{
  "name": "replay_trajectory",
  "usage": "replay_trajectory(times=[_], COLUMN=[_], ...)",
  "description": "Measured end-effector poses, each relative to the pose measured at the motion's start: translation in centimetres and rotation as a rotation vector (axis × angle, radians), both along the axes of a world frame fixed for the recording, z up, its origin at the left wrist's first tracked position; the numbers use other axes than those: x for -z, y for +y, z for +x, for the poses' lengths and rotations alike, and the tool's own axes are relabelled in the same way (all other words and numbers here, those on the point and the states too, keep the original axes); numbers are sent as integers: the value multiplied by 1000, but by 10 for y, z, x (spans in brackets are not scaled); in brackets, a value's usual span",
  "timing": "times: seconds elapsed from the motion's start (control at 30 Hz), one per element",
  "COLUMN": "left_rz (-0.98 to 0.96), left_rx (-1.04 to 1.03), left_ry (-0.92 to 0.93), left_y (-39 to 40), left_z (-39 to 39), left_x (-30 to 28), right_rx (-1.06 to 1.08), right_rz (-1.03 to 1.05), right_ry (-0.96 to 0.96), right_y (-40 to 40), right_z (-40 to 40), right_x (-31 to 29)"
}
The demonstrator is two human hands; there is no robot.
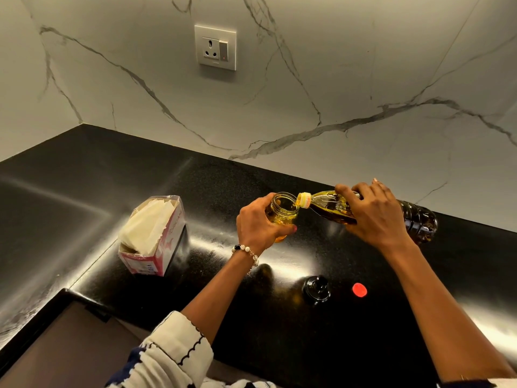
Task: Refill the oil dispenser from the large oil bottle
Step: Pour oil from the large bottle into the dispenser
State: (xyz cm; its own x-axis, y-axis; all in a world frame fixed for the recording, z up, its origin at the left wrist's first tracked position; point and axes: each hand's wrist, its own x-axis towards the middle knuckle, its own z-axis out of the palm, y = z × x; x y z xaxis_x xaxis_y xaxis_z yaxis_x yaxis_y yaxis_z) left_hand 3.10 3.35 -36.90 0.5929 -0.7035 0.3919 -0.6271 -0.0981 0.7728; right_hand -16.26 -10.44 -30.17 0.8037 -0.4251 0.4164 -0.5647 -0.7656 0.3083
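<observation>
Pouring step underway above the black counter (112,169). Right hand (375,217) gripped the oil bottle (330,204), tipped nearly flat, mouth at the jar's rim. Left hand (258,222) wrapped the jar (282,212), apparently about half full. Next: level the bottle before overflow, then refit the black lid (316,288) and red cap (359,290).
</observation>
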Motion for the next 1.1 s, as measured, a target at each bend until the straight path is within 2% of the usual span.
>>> replay_trajectory(times=[1.1], left_rz=[5], left_rx=[-13], left_ry=[-4], left_y=[-3], left_z=[-2], left_x=[0], right_rx=[13], right_rz=[12], right_ry=[14], right_y=[-9], right_z=[-2], right_x=[5])
